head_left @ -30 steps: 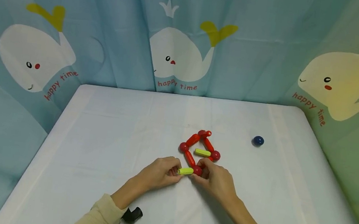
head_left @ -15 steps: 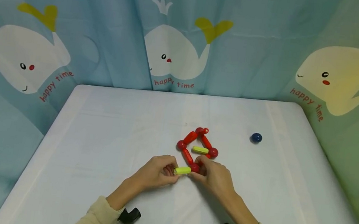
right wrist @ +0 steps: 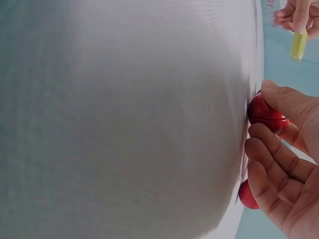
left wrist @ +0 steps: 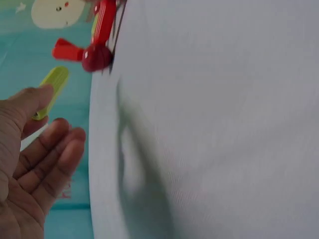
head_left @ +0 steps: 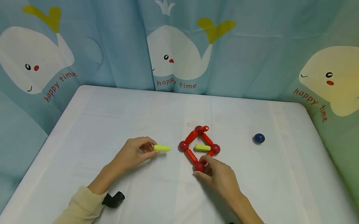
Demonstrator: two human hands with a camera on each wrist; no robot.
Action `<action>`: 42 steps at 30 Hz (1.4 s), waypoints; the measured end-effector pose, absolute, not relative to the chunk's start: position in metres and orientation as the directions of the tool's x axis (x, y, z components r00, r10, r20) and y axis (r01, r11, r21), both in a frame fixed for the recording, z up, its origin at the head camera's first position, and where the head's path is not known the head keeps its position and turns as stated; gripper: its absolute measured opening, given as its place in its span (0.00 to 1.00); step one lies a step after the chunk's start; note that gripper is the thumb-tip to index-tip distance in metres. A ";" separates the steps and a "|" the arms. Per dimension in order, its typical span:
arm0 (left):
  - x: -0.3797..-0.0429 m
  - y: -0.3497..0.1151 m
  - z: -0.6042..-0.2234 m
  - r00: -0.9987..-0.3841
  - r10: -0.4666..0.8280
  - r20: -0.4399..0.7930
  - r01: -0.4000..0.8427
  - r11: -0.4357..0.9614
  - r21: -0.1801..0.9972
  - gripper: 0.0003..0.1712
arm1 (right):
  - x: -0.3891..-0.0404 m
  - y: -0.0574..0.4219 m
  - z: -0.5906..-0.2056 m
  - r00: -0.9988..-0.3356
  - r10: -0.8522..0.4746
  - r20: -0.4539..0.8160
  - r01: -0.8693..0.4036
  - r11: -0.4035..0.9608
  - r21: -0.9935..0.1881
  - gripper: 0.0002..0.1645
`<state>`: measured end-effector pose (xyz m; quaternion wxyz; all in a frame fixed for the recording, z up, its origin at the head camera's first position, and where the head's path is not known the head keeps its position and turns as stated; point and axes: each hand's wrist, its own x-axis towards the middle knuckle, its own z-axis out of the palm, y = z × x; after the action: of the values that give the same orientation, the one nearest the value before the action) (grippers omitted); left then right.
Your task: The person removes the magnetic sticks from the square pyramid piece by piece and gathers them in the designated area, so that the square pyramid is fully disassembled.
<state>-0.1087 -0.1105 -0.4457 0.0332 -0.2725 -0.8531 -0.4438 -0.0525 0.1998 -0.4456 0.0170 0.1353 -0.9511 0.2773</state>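
Observation:
My left hand [head_left: 132, 154] pinches a yellow-green rod [head_left: 161, 148] between thumb and index finger, held left of a diamond frame. Red rods [head_left: 191, 156] and red balls [head_left: 183, 145] make up that frame. My right hand [head_left: 220, 176] pinches the near corner ball [head_left: 199, 166], as the right wrist view shows with its ball [right wrist: 266, 114] under the thumb. A second yellow-green rod [head_left: 202, 147] extends leftward from the right corner ball [head_left: 215, 149]. From the far corner ball juts a short red rod [head_left: 204, 129]. Part of the near right side is hidden behind my right fingers.
A dark blue ball [head_left: 258, 138] sits apart on the right of the white table [head_left: 114, 119]. Behind the table's far edge hangs a blue-green curtain [head_left: 117, 44] with whale prints. Black wrist mounts [head_left: 114, 199] are on both forearms.
My left hand has moved left and away with the yellow-green rod, which earlier was at the near corner ball and is now apart from it. My right hand stays on that ball.

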 end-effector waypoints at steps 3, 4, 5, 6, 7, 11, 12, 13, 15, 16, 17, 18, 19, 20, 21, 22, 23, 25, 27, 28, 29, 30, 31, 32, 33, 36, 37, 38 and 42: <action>-0.118 -0.118 -0.445 -0.872 0.397 0.285 0.471 0.525 0.709 0.14 | -0.051 0.201 -0.445 -0.960 -0.258 0.109 -0.277 0.812 -0.513 0.19; -0.121 -0.120 -0.445 -0.881 0.383 0.278 0.458 0.544 0.703 0.15 | -0.051 0.202 -0.444 -0.958 -0.263 0.111 -0.283 0.812 -0.511 0.19; -0.125 -0.122 -0.445 -0.888 0.369 0.273 0.448 0.560 0.697 0.15 | -0.050 0.202 -0.444 -0.956 -0.269 0.115 -0.290 0.810 -0.509 0.19; -0.129 -0.124 -0.445 -0.895 0.356 0.268 0.436 0.577 0.691 0.16 | -0.050 0.203 -0.444 -0.954 -0.275 0.121 -0.297 0.808 -0.509 0.19; -0.133 -0.127 -0.445 -0.902 0.343 0.263 0.424 0.590 0.687 0.16 | -0.049 0.203 -0.444 -0.952 -0.279 0.128 -0.304 0.804 -0.511 0.19; -0.149 -0.136 -0.446 -0.924 0.294 0.247 0.382 0.642 0.665 0.17 | -0.049 0.204 -0.443 -0.946 -0.293 0.135 -0.319 0.788 -0.526 0.20; -0.153 -0.138 -0.446 -0.927 0.286 0.244 0.375 0.652 0.659 0.17 | -0.049 0.205 -0.443 -0.945 -0.297 0.135 -0.322 0.786 -0.528 0.20; -0.157 -0.140 -0.447 -0.929 0.280 0.240 0.368 0.661 0.654 0.17 | -0.050 0.205 -0.443 -0.946 -0.297 0.129 -0.319 0.786 -0.529 0.20; -0.164 -0.143 -0.448 -0.932 0.278 0.233 0.362 0.673 0.645 0.17 | -0.050 0.206 -0.443 -0.950 -0.292 0.114 -0.307 0.790 -0.531 0.21; -0.168 -0.144 -0.449 -0.933 0.279 0.227 0.359 0.679 0.640 0.17 | -0.050 0.206 -0.442 -0.951 -0.289 0.107 -0.300 0.791 -0.534 0.21; -0.171 -0.144 -0.450 -0.934 0.281 0.222 0.357 0.683 0.637 0.17 | -0.050 0.206 -0.442 -0.952 -0.289 0.102 -0.297 0.790 -0.536 0.20; -0.175 -0.145 -0.451 -0.935 0.283 0.216 0.355 0.692 0.629 0.17 | -0.051 0.207 -0.442 -0.953 -0.287 0.097 -0.292 0.790 -0.538 0.21; -0.178 -0.146 -0.453 -0.937 0.282 0.207 0.349 0.703 0.620 0.17 | -0.051 0.207 -0.442 -0.955 -0.281 0.089 -0.283 0.792 -0.541 0.20; -0.180 -0.146 -0.453 -0.939 0.280 0.197 0.341 0.712 0.614 0.17 | -0.051 0.207 -0.442 -0.956 -0.281 0.088 -0.282 0.791 -0.542 0.20; -0.183 -0.146 -0.454 -0.943 0.278 0.186 0.332 0.723 0.606 0.17 | -0.051 0.207 -0.442 -0.956 -0.280 0.088 -0.282 0.791 -0.543 0.21; -0.186 -0.147 -0.455 -0.946 0.273 0.174 0.322 0.735 0.596 0.17 | -0.050 0.206 -0.442 -0.955 -0.281 0.089 -0.283 0.790 -0.543 0.21; -0.188 -0.147 -0.456 -0.949 0.268 0.165 0.313 0.748 0.585 0.17 | -0.050 0.206 -0.442 -0.955 -0.281 0.091 -0.284 0.790 -0.544 0.21; -0.192 -0.148 -0.457 -0.957 0.253 0.141 0.288 0.771 0.568 0.17 | -0.050 0.205 -0.441 -0.956 -0.279 0.096 -0.285 0.789 -0.544 0.21; -0.197 -0.149 -0.457 -0.962 0.243 0.127 0.272 0.787 0.554 0.17 | -0.050 0.205 -0.441 -0.956 -0.276 0.100 -0.285 0.788 -0.547 0.21; -0.198 -0.150 -0.458 -0.964 0.238 0.123 0.266 0.793 0.548 0.17 | -0.049 0.204 -0.441 -0.956 -0.276 0.100 -0.284 0.786 -0.548 0.21; -0.200 -0.151 -0.458 -0.964 0.234 0.125 0.265 0.801 0.537 0.17 | -0.049 0.204 -0.441 -0.956 -0.274 0.100 -0.283 0.786 -0.549 0.21; -0.202 -0.152 -0.458 -0.965 0.231 0.122 0.260 0.804 0.534 0.17 | -0.049 0.204 -0.441 -0.957 -0.272 0.097 -0.280 0.787 -0.549 0.21; -0.204 -0.153 -0.459 -0.965 0.231 0.126 0.262 0.807 0.529 0.17 | -0.049 0.203 -0.440 -0.958 -0.270 0.095 -0.277 0.789 -0.549 0.20; -0.206 -0.154 -0.459 -0.965 0.230 0.130 0.264 0.809 0.525 0.16 | -0.049 0.203 -0.440 -0.959 -0.268 0.091 -0.273 0.790 -0.549 0.20; -0.207 -0.156 -0.459 -0.965 0.227 0.131 0.262 0.810 0.524 0.16 | -0.049 0.203 -0.440 -0.960 -0.266 0.086 -0.268 0.793 -0.547 0.20; -0.211 -0.160 -0.460 -0.967 0.220 0.129 0.255 0.813 0.523 0.17 | -0.049 0.203 -0.441 -0.962 -0.261 0.074 -0.259 0.798 -0.544 0.20; -0.212 -0.161 -0.460 -0.967 0.220 0.128 0.254 0.814 0.522 0.17 | -0.049 0.203 -0.441 -0.963 -0.260 0.073 -0.257 0.798 -0.544 0.20; -0.213 -0.162 -0.460 -0.967 0.220 0.126 0.253 0.814 0.522 0.17 | -0.049 0.203 -0.441 -0.963 -0.258 0.071 -0.254 0.799 -0.545 0.20; -0.215 -0.164 -0.461 -0.969 0.225 0.105 0.246 0.810 0.533 0.19 | -0.049 0.204 -0.442 -0.962 -0.260 0.081 -0.260 0.793 -0.551 0.20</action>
<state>-0.2150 -0.1637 -0.4609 0.0186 -0.1237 -0.9510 -0.2826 -0.0491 0.2039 -0.4417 0.0005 0.1372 -0.9468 0.2911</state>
